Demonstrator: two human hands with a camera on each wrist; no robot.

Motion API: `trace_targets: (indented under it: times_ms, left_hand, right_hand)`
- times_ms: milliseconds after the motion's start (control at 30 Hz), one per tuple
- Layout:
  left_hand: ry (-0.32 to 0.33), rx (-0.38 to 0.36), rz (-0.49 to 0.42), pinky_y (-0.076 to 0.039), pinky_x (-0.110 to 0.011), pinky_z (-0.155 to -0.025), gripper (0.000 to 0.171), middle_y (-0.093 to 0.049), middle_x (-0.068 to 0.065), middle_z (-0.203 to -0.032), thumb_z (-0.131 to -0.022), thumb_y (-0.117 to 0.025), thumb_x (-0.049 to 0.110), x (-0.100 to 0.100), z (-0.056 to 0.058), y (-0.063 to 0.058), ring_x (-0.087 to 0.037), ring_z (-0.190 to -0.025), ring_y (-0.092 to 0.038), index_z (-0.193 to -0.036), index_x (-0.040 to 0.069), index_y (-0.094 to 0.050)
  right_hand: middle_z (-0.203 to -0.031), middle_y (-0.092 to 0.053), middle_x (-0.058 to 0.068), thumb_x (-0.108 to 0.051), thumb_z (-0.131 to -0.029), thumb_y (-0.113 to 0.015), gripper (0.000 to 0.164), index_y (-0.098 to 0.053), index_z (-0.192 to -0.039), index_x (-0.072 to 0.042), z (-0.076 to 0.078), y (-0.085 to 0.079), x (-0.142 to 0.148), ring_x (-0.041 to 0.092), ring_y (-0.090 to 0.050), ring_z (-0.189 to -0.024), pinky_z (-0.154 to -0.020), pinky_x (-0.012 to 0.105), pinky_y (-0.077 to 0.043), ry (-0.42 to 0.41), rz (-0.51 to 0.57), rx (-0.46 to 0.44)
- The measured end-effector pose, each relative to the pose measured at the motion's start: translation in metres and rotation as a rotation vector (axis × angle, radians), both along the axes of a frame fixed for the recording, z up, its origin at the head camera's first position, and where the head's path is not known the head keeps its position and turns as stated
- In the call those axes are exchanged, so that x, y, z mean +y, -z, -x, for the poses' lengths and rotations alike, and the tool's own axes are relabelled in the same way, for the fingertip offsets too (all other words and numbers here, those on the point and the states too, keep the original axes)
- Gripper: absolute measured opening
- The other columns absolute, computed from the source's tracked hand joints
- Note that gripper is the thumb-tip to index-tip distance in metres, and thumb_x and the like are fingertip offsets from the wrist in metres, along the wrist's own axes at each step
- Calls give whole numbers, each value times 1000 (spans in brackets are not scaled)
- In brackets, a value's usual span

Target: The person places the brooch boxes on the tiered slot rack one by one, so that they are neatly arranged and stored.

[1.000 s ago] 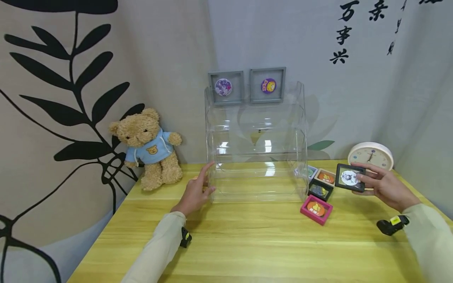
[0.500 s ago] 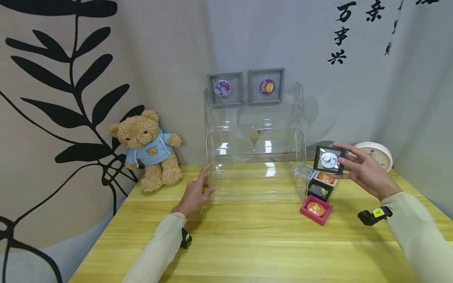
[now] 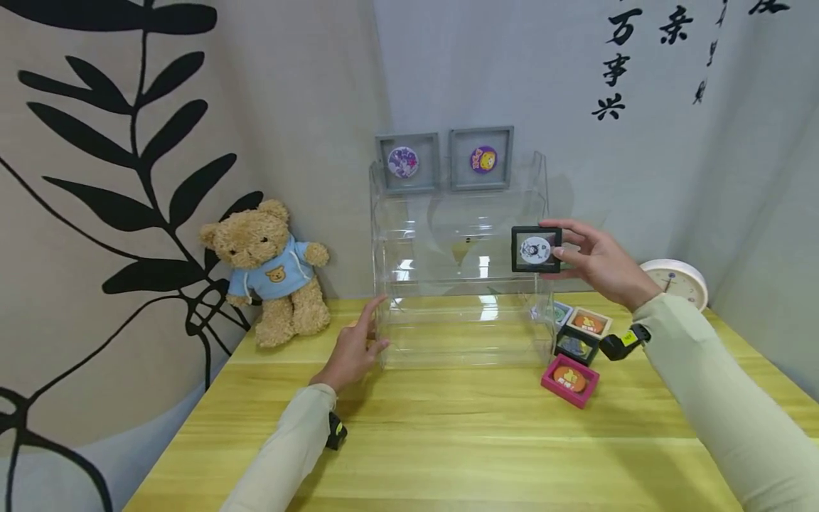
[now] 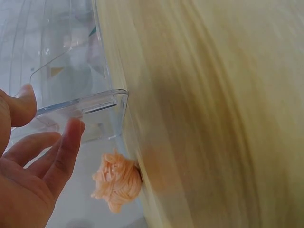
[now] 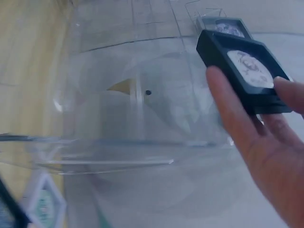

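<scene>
- Right grip (image 3: pixel 601 264), thumb and fingers closed: we are pinching one black frame (image 3: pixel 536 249) by its right edge, a round white badge showing on its face.
- Black frame, position: we are holding it upright above the desk (image 3: pixel 448 441), before the right part of the clear rack (image 3: pixel 461 279); whether it is touching the rack, we cannot tell.
- Left grip (image 3: pixel 352 350), fingers loosely spread: we are extending the index finger to the rack's left edge.
- Clear rack, tiered: it is standing on the desk between our two arms.
- Grey frames, two, each bearing a round badge: the left one (image 3: pixel 407 163) and the right one (image 3: pixel 482 158) are standing side by side on the top tier.
- Desk frames, clustered by the rack's lower right: a pink frame (image 3: pixel 571 381) is lying nearest us; a second black frame (image 3: pixel 576 346), a cream frame (image 3: pixel 589 323) and a pale blue frame (image 3: pixel 562 313) are lying behind.
- Round clock (image 3: pixel 675 281): it is resting at the far right.
- Teddy bear (image 3: pixel 265 267), wearing a blue top: it is standing left of the rack.
</scene>
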State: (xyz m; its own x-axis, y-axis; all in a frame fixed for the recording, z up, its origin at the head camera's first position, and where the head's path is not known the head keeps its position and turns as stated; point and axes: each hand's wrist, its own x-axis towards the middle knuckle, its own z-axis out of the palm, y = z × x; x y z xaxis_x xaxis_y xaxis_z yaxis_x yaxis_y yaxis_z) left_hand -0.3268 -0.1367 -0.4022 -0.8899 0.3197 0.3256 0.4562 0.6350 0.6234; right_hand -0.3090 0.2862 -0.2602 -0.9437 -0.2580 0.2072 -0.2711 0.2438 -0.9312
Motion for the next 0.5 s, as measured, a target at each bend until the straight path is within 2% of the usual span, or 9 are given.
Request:
trace_targets:
  times_ms: [133,300,400,500]
  left_hand:
    - [-7,-5,3,-62,-49,-87,87,-63,-31,-131,-94,-69,9,2,-1,-1,-38,-109,-71,-158,42,-20]
    - [-4,10,-1,-62,-49,-86,87,-65,-32,-127,-93,-71,8,3,-2,-1,-37,-105,-72,-158,39,-22]
    - [-3,12,-3,-62,-49,-87,88,-64,-32,-129,-92,-71,7,3,-3,-2,-38,-106,-71,-158,39,-21]
    - [-4,13,0,-61,-50,-88,88,-63,-32,-130,-93,-71,7,2,-4,-3,-39,-108,-71,-158,39,-22]
  right_hand:
    - [-153,-42,15,-10,-106,-48,48,-42,-153,-21,16,-22,-17,12,-64,-109,-89,36,-63,40,-157,79]
    - [-151,-46,15,-5,-105,-49,49,-46,-151,-21,39,-46,-38,24,-63,-115,-86,31,-63,67,-258,195]
    - [-145,-51,16,-2,-103,-51,48,-50,-148,-20,54,-55,-50,32,-64,-118,-83,27,-62,88,-302,248]
    - [-145,-53,16,-1,-102,-53,48,-54,-145,-20,67,-58,-59,34,-64,-120,-79,28,-61,137,-353,286]
